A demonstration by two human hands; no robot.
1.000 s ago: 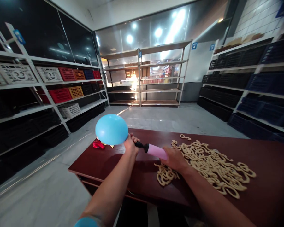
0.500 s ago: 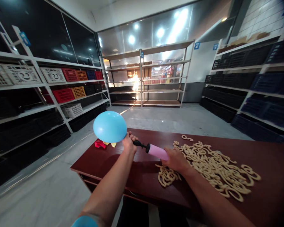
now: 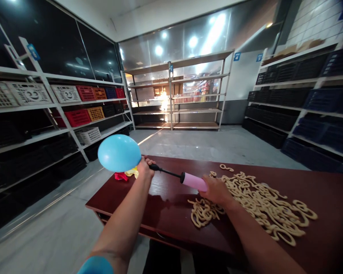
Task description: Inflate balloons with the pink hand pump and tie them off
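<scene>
A blue balloon (image 3: 119, 153), swollen with air, sits at the nozzle end of a hand pump (image 3: 193, 182) with a pink barrel and black ends. My left hand (image 3: 145, 166) is closed around the balloon's neck and the pump's black nozzle. Wrapped round the far end of the pink barrel is my right hand (image 3: 216, 190). A thin black rod shows between the two hands. Below my right hand lies a small heap of beige twisted loops (image 3: 204, 213); a larger pile of beige loops (image 3: 263, 205) spreads to its right.
The dark red table (image 3: 171, 213) carries red (image 3: 121, 176) and yellow limp pieces (image 3: 133, 172) at its left end, under the balloon. Shelves with crates (image 3: 77, 117) stand left, shelves with dark crates (image 3: 280, 99) right, and a rack (image 3: 200, 111) behind.
My left hand has moved left with the balloon, and my right hand slightly right. The pump is drawn out longer, with more of its black rod showing.
</scene>
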